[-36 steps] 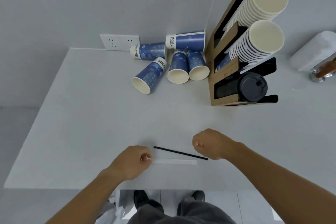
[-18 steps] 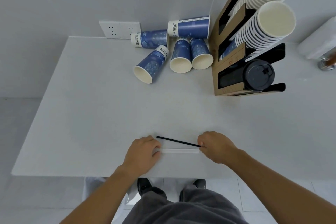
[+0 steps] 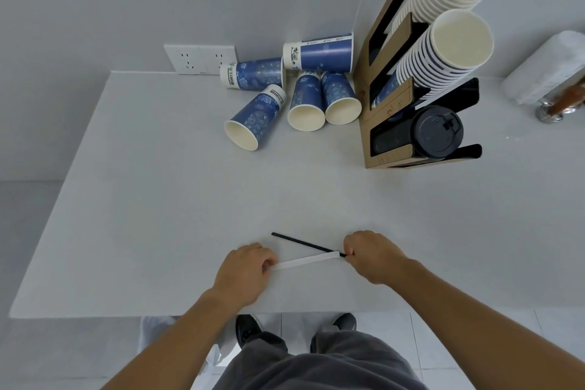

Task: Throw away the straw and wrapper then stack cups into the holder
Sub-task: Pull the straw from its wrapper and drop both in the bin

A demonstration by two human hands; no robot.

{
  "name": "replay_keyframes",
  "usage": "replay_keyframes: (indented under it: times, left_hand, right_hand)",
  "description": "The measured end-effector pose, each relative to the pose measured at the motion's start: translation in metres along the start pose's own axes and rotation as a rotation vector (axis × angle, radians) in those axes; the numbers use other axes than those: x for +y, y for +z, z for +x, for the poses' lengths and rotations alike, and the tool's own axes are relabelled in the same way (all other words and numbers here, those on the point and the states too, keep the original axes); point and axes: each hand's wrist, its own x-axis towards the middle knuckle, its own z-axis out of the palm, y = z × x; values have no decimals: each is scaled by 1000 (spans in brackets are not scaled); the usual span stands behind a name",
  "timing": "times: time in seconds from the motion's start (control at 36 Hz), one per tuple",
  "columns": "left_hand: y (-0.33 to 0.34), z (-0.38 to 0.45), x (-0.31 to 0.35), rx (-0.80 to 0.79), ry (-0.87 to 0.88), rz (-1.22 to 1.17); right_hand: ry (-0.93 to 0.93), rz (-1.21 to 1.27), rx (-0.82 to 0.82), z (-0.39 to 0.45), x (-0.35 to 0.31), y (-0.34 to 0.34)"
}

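- The black straw [image 3: 305,243] lies low in the frame's centre, slanting from upper left down to your right hand [image 3: 372,255]; your fingers are pinched shut on its right end, so that end is lifted while the far tip looks to rest on the counter [image 3: 164,199].
- The white paper wrapper [image 3: 304,262] runs just below the straw; your left hand [image 3: 247,269] is curled closed on its left end, and its right end meets the straw at your right fingertips. Whether the right hand grips the wrapper as well cannot be told.
- Holding one end in each hand likely lets you gather both pieces into a single bundle for the bin.
- You are working close to the counter's near edge, at the bottom of the frame, so a light piece could slip off onto the floor by your shoes [image 3: 250,331].
- No bin shows clearly anywhere in the frame.
- A wide stretch of bare counter separates your hands from the five loose blue paper cups [image 3: 307,101] lying on their sides at upper centre.
- The cup holder [image 3: 387,123] stands just right of them, with stacked cups [image 3: 449,51] leaning out to the upper right and black lids [image 3: 437,131] in its lowest slot.
- A wall socket [image 3: 201,58] sits behind the cups; something white [image 3: 544,70] lies at the right edge.
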Motion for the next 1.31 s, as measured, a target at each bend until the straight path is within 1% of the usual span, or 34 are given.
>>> replay_keyframes:
  times: [0.08,0.19,0.33,0.39,0.47,0.69,0.86,0.92,0.97,1.17,1.22,1.31]
  left_hand:
    - [-1,1,2,-46,-25,6]
    - [-2,1,1,-101,-57,-35]
    - [-3,-5,-3,-125,-60,-72]
    - [-4,-9,-5,-117,-70,-104]
    - [-8,-14,-8,-103,-104,-227]
    - [-25,-37,-27,29,-189,-550]
    - [-36,-49,-50,52,-244,-661]
    - [-40,-55,-61,44,-260,-692]
    - [-44,-59,-72,45,-278,-713]
    - [-60,-77,-111,90,-355,-865]
    - [-63,-83,-117,110,-383,-922]
    - [-63,-92,-123,134,-427,-981]
  right_hand:
    - [15,5,-8,0,0,2]
    - [34,38,22,0,1,9]
    - [27,43,30,-1,0,12]
    - [28,46,34,-3,-1,11]
    - [43,48,30,-5,-2,9]
    - [113,117,13,-14,-4,6]
    - [118,234,53,-24,-11,6]
    - [132,296,87,-25,-20,8]
    - [167,411,112,-25,-27,9]
    - [235,968,217,-28,-70,22]
    - [247,1074,222,-30,-82,24]
    - [248,1170,215,-34,-95,24]
